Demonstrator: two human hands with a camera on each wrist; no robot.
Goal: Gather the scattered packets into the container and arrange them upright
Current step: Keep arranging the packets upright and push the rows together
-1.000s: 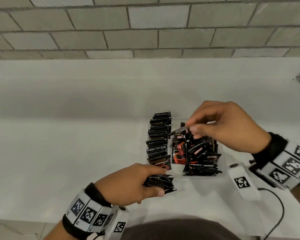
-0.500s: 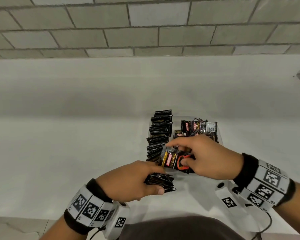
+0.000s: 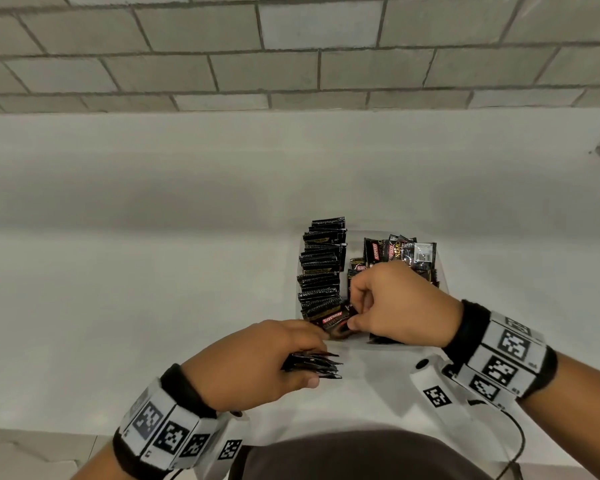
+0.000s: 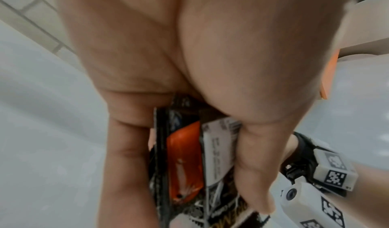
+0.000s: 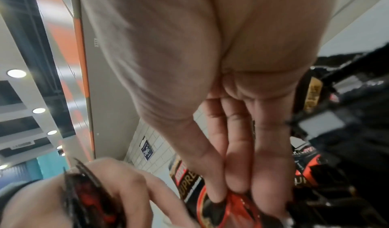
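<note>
Pinching one dark packet point(image 3: 336, 322) between thumb and fingertips point(image 5: 235, 178), right hand point(image 3: 395, 303) curled over the near end of the clear container point(image 3: 442, 282), knuckles up. Just left of that hand, a long row of upright packets point(image 3: 321, 268) on edge along the container's left side; beyond the knuckles, loose packets point(image 3: 400, 252) leaning at odd angles at the far end, more hidden under the palm. Below and left of the right hand, left hand point(image 3: 257, 362) clamped round a flat stack of packets point(image 3: 314, 363), thumb under and fingers over, resting on the white table point(image 3: 118, 306) just outside the container's near edge; the left wrist view showing the stack's orange and white printed faces between thumb and fingers. Judged step: seating the pinched packet at the near end of the row. Best done by turning it on edge first, face parallel to its neighbours, then sliding it down against the last one, not dropping it flat. Worth keeping light sideways pressure toward the row so the line stays packed and nothing fans over. Risk: slippery foil twisting in the pinch, or a knuckle knocking the leaning ones beyond. Left stack best kept squared and close, ready to feed singly.
</note>
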